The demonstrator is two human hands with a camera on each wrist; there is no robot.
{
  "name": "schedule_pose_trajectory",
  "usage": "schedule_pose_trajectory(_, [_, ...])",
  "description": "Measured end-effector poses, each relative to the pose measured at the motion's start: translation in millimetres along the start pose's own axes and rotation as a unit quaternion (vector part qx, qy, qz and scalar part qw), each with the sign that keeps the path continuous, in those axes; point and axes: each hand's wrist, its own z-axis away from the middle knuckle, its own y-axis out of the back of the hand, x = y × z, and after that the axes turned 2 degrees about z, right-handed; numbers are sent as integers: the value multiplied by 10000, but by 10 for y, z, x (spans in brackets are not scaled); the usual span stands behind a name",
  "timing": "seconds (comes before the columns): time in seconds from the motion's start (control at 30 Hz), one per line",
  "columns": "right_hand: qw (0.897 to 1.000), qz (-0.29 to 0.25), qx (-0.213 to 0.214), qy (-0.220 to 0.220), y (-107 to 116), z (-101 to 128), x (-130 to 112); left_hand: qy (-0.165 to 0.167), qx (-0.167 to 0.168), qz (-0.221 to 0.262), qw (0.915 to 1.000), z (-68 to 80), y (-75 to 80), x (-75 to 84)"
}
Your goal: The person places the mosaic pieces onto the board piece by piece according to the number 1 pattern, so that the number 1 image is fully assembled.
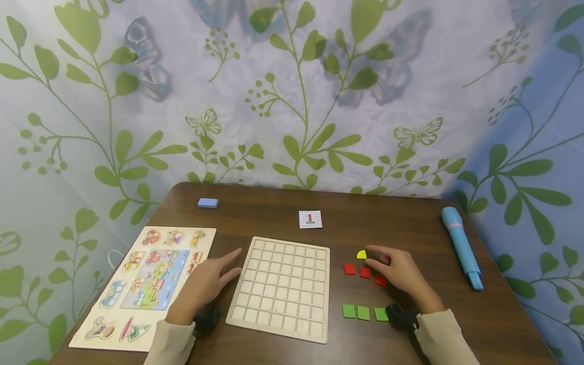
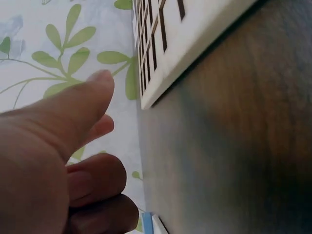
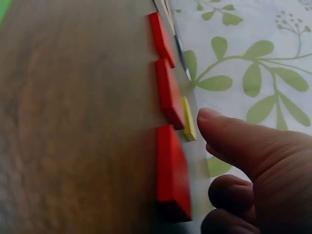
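Observation:
My right hand (image 1: 403,271) hovers just right of a yellow quarter-round piece (image 1: 361,255), with thumb and index finger apart. Below that piece runs a row of red square tiles (image 1: 349,269), the rightmost partly covered by the hand. In the right wrist view, the thumb points toward the yellow piece (image 3: 189,119), which shows behind the red tiles (image 3: 170,95). My left hand (image 1: 203,284), holding nothing, is at the left side of a wooden grid board (image 1: 278,294). Its thumb and index finger extend toward the board, while other fingers curl loosely in the left wrist view.
Green square tiles (image 1: 363,313) lie in a row near my right wrist. A wooden vehicle puzzle (image 1: 105,334) extends under my left hand. A small pattern card (image 1: 310,219) and a blue block (image 1: 208,203) lie toward the back; a blue toy microphone (image 1: 463,248) is at right.

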Motion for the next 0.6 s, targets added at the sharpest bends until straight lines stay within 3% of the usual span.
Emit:
schedule_pose_trajectory(0.23, [9998, -31, -67, -175, -6, -32, 20, -6, -543, 396, 9977, -17, -29, -20])
schedule_pose_trajectory(0.47, [9997, 180, 90, -115, -31, -61, 20, -273, -592, 493, 9967, -8, -68, -68])
schedule_pose_trajectory(0.6, [9992, 317, -30, -242, -62, -44, 11, -182, -688, 563, 9959, 21, -89, -91])
